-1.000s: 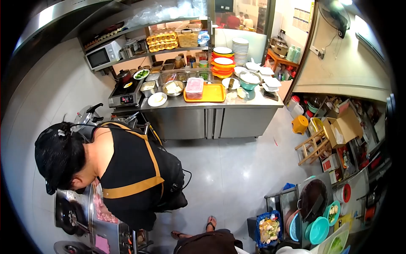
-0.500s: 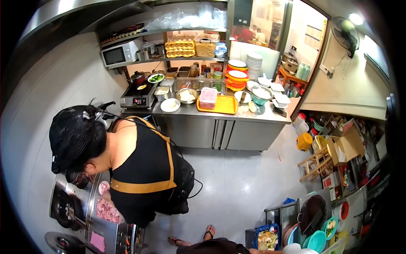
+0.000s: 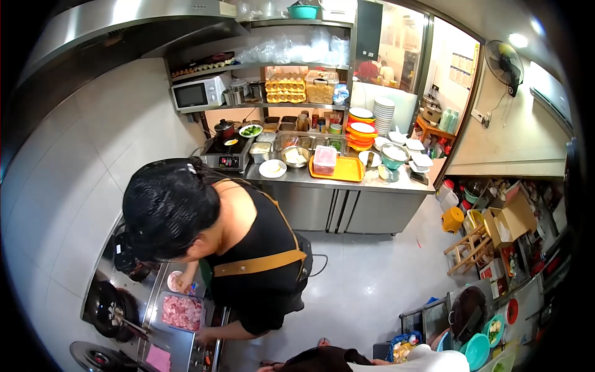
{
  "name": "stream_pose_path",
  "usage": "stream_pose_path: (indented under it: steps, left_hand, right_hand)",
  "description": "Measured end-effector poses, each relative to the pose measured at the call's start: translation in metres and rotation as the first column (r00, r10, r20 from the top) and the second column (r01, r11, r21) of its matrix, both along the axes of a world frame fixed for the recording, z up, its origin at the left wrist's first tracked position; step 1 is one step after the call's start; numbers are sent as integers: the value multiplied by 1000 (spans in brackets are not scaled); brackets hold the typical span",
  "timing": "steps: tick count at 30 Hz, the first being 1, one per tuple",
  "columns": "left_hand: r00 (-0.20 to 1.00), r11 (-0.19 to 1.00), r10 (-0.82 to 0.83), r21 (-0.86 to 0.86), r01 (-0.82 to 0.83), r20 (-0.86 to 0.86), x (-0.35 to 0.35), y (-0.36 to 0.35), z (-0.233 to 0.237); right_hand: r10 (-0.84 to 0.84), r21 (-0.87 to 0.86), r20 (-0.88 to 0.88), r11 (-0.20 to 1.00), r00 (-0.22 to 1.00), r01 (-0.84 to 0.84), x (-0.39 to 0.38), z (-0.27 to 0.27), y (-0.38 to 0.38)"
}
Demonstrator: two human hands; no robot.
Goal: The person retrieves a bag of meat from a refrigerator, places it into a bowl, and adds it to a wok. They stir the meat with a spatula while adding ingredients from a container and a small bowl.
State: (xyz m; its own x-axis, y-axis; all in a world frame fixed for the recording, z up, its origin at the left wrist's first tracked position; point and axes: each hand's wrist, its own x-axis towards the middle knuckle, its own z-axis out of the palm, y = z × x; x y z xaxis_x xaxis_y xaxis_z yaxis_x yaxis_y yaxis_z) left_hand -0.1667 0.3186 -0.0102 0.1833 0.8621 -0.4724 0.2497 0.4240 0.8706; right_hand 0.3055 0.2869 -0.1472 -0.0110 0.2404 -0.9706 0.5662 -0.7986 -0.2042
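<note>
At the bottom edge, a small strip of my right hand point(image 3: 379, 361) shows between dark cloth and a white shape; its fingers and anything in them cannot be made out. My left hand is out of view. To the left, a co-worker in a black top and tan-strapped apron point(image 3: 257, 266) bends over the steel counter. One of the co-worker's hands is at a small bowl of meat point(image 3: 175, 281), the other beside a clear tray of raw meat pieces point(image 3: 181, 311). A pink cloth point(image 3: 158, 358) lies below the tray.
A black wok point(image 3: 102, 304) stands on the stove at left. The back counter point(image 3: 384, 214) holds an orange tray point(image 3: 347, 168), stacked plates and an induction cooker point(image 3: 228, 162). At right are a wooden stool point(image 3: 468, 248), an open carton point(image 3: 514, 217) and turquoise basins point(image 3: 477, 352).
The view has shifted, with the back counter now lower and farther right. The co-worker's head and torso appear farther right, and both of the co-worker's hands now show near the meat.
</note>
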Motion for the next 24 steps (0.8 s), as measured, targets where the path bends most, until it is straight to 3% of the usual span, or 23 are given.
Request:
stream_pose_path:
  steps: [1, 3, 5, 7, 9, 11, 13, 17, 19, 24]
  left_hand:
    - [993, 989, -119, 89, 117, 24, 1, 12, -16]
    - [978, 975, -205, -85, 207, 34, 1, 29, -11]
    - [941, 935, -334, 102, 338, -55, -17, 32, -75]
    - [948, 950, -312, 8, 312, 67, -21, 29, -82]
    - [948, 952, -298, 107, 287, 111, -31, 24, -60]
    - [953, 930, -303, 213, 301, -25, -45, 21, -39]
    - [960, 944, -274, 177, 279, -53, -61, 24, -10]
    - [993, 992, -113, 57, 110, 39, -81, 3, -11]
    - [999, 993, -31, -111, 32, 8, -87, -8, -17]
    - [1000, 999, 1, -51, 0, 20, -107, -33, -25]
  right_hand:
    - [11, 23, -4, 1000, 1000, -11, -4, -6, 5]
    - [34, 65, 1, 997, 999, -34, -21, 1, 15]
    - [59, 108, 3, 992, 998, -59, -34, 8, 28]
    - [102, 124, 8, 987, 995, -102, -42, 14, 38]
    - [156, 133, 9, 979, 988, -156, -52, 20, 53]
    - [216, 127, 13, 968, 976, -216, -62, 24, 69]
    - [271, 119, 18, 955, 962, -271, -75, 28, 82]
    - [372, 117, 27, 920, 928, -373, -102, 30, 106]
    - [409, 124, 33, 904, 912, -410, -114, 34, 115]
    - [493, 133, 47, 859, 869, -495, -147, 43, 135]
